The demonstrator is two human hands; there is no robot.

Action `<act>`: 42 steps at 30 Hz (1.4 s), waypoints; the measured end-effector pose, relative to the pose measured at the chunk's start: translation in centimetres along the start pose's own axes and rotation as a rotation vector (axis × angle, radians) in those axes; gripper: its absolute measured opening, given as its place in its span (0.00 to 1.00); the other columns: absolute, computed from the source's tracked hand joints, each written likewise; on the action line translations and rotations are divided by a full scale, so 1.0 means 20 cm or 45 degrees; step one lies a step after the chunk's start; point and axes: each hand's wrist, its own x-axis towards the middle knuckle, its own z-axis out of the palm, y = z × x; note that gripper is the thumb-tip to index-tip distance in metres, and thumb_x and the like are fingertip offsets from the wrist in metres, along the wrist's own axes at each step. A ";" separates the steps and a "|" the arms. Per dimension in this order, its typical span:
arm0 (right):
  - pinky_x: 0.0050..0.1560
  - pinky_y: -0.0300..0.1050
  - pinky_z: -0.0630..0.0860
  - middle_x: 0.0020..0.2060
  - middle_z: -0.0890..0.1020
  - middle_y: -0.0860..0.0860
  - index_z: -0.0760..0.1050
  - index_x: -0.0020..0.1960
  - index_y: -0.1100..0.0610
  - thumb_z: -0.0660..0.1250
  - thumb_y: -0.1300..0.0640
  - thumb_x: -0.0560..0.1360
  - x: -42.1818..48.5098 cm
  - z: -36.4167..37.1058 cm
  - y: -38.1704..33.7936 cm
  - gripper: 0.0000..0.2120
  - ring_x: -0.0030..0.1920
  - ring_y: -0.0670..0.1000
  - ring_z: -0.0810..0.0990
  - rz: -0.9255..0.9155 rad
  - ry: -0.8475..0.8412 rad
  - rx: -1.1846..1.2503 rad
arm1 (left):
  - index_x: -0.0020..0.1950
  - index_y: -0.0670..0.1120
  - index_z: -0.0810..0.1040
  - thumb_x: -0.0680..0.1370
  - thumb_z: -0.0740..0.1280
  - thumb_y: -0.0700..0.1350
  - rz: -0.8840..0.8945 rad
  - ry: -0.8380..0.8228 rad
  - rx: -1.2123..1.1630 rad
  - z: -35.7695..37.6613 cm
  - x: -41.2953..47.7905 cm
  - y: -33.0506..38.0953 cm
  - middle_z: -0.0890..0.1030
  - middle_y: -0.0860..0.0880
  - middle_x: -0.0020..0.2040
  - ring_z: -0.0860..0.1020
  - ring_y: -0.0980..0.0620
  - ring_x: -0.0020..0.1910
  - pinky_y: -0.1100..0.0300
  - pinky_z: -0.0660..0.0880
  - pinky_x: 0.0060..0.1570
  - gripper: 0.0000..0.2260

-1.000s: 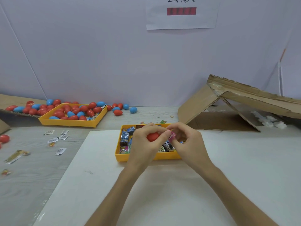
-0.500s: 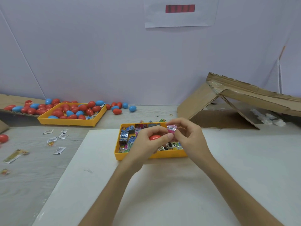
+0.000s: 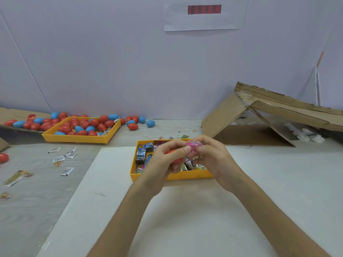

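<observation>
The left hand [image 3: 161,166] had its grip curled round a red egg [image 3: 176,158], a smooth, glossy plastic shape of which only a small patch showed between the fingers. Whether it was a whole egg or a half could not be told. The right hand [image 3: 215,160] pinched a pink packet [image 3: 194,146] at its fingertips, a small crinkled foil wrapper that caught the light. The packet touched the left thumb, just above the egg. Both were held above the near yellow tray [image 3: 174,176], a shallow, hard-edged plastic rectangle filled with boxy little foil packets [image 3: 143,154] in blue, silver and green.

That tray sat at the far edge of a matte white sheet [image 3: 185,219] lying on the grey, wood-grained tabletop [image 3: 37,191]. To the left, well apart, a second yellow tray [image 3: 78,139] held a heap of rounded red and blue eggs [image 3: 81,127], with more spilled beside it toward the wall. Flat white sachets [image 3: 65,160] lay scattered on the bare tabletop near it. To the right stood a rough, torn cardboard box [image 3: 259,115], collapsed into a slanted tent shape, with crumpled white scraps [image 3: 306,134] under it
</observation>
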 end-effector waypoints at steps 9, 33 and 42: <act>0.42 0.41 0.76 0.45 0.80 0.53 0.77 0.48 0.56 0.68 0.60 0.72 -0.01 0.00 0.00 0.06 0.40 0.48 0.78 0.025 -0.089 0.346 | 0.41 0.47 0.77 0.79 0.68 0.47 -0.074 -0.048 -0.049 -0.01 0.00 0.00 0.70 0.48 0.36 0.62 0.53 0.31 0.60 0.59 0.30 0.08; 0.37 0.47 0.74 0.33 0.79 0.53 0.76 0.41 0.55 0.77 0.63 0.72 -0.01 0.01 0.04 0.09 0.34 0.53 0.76 -0.299 0.331 -0.349 | 0.44 0.48 0.82 0.78 0.69 0.49 -0.060 0.017 -0.040 -0.02 0.01 -0.03 0.73 0.48 0.36 0.64 0.54 0.31 0.60 0.59 0.30 0.07; 0.40 0.37 0.72 0.45 0.79 0.50 0.83 0.48 0.55 0.60 0.68 0.78 -0.02 0.02 0.04 0.14 0.37 0.49 0.76 -0.409 0.254 -0.520 | 0.53 0.50 0.85 0.78 0.69 0.55 -0.126 0.028 -0.334 -0.01 0.01 -0.04 0.71 0.51 0.35 0.63 0.55 0.30 0.64 0.62 0.28 0.11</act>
